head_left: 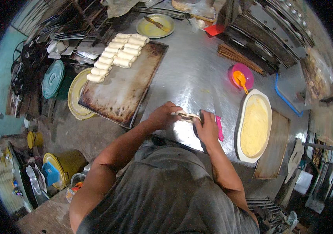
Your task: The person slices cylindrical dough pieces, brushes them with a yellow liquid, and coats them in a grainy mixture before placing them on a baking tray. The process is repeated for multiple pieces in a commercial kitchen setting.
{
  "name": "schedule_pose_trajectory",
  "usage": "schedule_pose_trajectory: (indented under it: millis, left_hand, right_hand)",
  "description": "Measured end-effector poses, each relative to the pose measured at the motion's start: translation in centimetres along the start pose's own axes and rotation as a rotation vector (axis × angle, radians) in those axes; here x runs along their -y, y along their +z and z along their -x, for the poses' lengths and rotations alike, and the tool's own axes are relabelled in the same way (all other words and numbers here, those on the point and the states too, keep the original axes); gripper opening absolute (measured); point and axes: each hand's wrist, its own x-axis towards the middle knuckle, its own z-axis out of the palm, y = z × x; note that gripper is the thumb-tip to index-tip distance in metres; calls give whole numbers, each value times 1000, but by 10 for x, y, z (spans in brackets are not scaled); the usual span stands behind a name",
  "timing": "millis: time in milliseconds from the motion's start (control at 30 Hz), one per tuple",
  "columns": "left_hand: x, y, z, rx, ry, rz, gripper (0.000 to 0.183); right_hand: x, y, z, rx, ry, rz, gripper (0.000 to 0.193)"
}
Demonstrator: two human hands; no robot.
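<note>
Both my hands hold a small piece of pale dough with a dark filling showing along its middle, just above the front of the metal table. My left hand grips its left end, fingers curled around it. At its right end my right hand pinches the dough between thumb and fingers. Just right of that hand lies a pink-handled tool, its other end hidden. To the left, a dark baking tray carries two rows of pale dough rolls at its far end.
Right of my hands stands a white oval dish of yellow crumbly filling. Behind it are a pink bowl with an orange scoop and a bundle of thin sticks. A plate with a brush sits at the back.
</note>
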Motion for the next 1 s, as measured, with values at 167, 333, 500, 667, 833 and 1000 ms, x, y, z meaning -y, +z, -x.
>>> schedule_pose_trajectory:
  millis: [167, 333, 500, 667, 833, 1000]
  left_hand:
    - [1, 16, 7, -222, 74, -52, 31]
    - [21, -17, 15, -236, 71, -70, 30]
    - [149, -157, 58, -919, -289, -302, 39]
    - [234, -251, 133, -974, -885, -93, 70]
    - [198, -247, 143, -1100, -729, 122, 23]
    - [74, -187, 84, -1203, -316, -37, 29]
  right_hand:
    - [-26, 17, -1, 25, -231, -134, 33]
    - [-19, 10, 3, 80, -232, -56, 38]
    - [-48, -7, 20, -250, -239, 178, 45]
    - [-61, -21, 19, -177, 1, 309, 39]
    - [-80, -23, 16, -230, 19, 169, 30]
    - [-63, -37, 14, -161, 138, 160, 18]
